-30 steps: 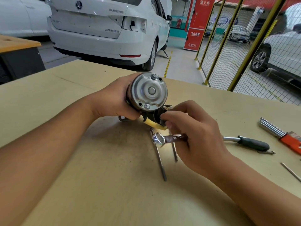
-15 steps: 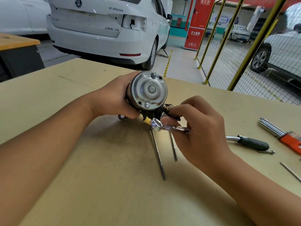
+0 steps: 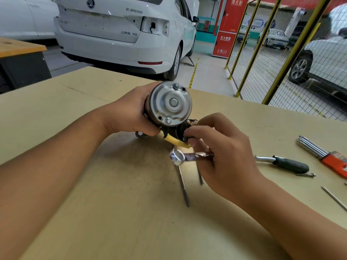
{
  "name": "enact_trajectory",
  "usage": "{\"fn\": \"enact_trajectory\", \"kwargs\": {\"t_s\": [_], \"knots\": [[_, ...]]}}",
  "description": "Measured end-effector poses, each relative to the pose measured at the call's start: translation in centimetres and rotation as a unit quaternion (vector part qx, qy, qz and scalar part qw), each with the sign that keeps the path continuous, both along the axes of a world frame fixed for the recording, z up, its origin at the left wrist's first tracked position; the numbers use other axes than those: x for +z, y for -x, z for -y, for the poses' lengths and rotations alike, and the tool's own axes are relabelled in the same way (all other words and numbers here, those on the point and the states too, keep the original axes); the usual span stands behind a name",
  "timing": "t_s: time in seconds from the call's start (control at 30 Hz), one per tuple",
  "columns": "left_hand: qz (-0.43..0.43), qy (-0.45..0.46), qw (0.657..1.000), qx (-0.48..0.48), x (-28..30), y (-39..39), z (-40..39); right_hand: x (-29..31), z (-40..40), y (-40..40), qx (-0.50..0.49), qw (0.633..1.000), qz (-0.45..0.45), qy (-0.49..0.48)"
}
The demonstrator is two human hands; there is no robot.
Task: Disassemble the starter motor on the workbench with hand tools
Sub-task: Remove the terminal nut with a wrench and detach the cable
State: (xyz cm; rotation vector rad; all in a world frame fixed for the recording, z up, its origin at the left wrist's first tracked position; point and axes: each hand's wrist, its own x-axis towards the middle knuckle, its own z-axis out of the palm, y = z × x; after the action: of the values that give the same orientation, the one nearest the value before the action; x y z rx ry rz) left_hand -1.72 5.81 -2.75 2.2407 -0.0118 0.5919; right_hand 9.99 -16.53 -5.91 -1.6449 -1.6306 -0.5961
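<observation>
The starter motor [image 3: 170, 104] is held above the wooden workbench [image 3: 112, 212], its round silver end cap facing me. My left hand [image 3: 127, 113] grips the motor body from the left. My right hand [image 3: 219, 154] holds a small wrench [image 3: 187, 156] across its fingers, the ring end pointing left. The thumb and fingertips of that hand pinch at the black solenoid end [image 3: 178, 132] below the cap, beside a yellow sleeve [image 3: 174, 142]. Two long through bolts [image 3: 183, 186] lie on the bench under my right hand.
A dark-handled ratchet [image 3: 287, 163] lies to the right, with an orange-holdered hex key set [image 3: 323, 154] beyond it and a thin rod [image 3: 334, 198] near the right edge. A white car stands behind the bench; a yellow mesh fence runs at the right.
The wrench head dropped back down from the solenoid to below the yellow sleeve. My right fingers shifted onto the black solenoid end. The motor stayed in my left hand.
</observation>
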Motion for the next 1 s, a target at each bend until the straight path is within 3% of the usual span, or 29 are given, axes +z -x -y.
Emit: {"fn": "enact_trajectory", "kwargs": {"t_s": [0.2,0.33,0.5,0.63,0.77,0.9,1.0], "knots": [[0.000,-0.002,1.000,0.007,0.1,0.1,0.0,0.5,-0.4,0.2,-0.048,0.997,-0.030,-0.050],[-0.001,-0.005,1.000,0.013,0.2,0.2,0.2,0.2,0.1,0.1,0.008,1.000,0.012,0.007],[-0.005,-0.003,1.000,0.014,0.1,0.1,0.2,0.7,-0.5,-0.1,-0.029,0.999,-0.002,-0.032],[-0.010,0.005,1.000,0.018,-0.1,0.1,0.1,0.5,-0.1,-0.5,0.011,1.000,0.025,0.010],[-0.012,0.007,1.000,0.015,0.0,0.1,0.2,0.8,-0.2,-0.8,-0.026,0.999,-0.006,-0.023],[-0.008,0.006,1.000,0.012,-0.1,0.1,0.0,0.3,0.2,-0.5,0.015,1.000,0.014,0.020],[-0.005,0.005,1.000,0.009,-0.1,0.1,0.0,0.0,0.3,0.1,-0.007,0.999,-0.031,-0.005]]}}
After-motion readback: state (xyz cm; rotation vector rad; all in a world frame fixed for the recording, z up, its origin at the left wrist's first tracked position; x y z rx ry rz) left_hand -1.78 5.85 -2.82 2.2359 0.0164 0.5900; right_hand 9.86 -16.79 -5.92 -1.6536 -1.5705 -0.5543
